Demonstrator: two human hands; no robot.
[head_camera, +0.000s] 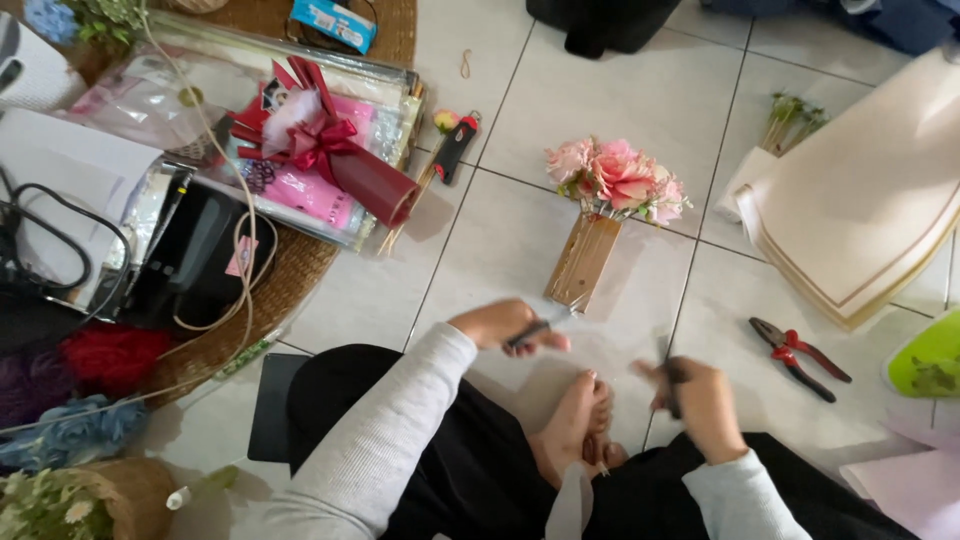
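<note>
I sit cross-legged on a white tiled floor. My left hand (505, 325) grips a thin dark-handled tool with a silvery blade (545, 325). My right hand (700, 400) is closed around a dark stick-like thing (670, 385) that is blurred, so I cannot tell what it is. Just beyond my hands lies a bunch of pink artificial flowers (618, 180) on wooden sticks bound into a flat bundle (583, 262). Red-handled pliers (798, 358) lie on the floor to the right of my right hand.
A round woven mat (300, 255) at the left carries a red-ribboned bouquet (320, 145), clear wrap, a black device and cords. Cream wrapping sheets (860, 200) are stacked at the right. A black-and-red cutter (455, 148) lies near the mat. Yarn balls and a basket sit at bottom left.
</note>
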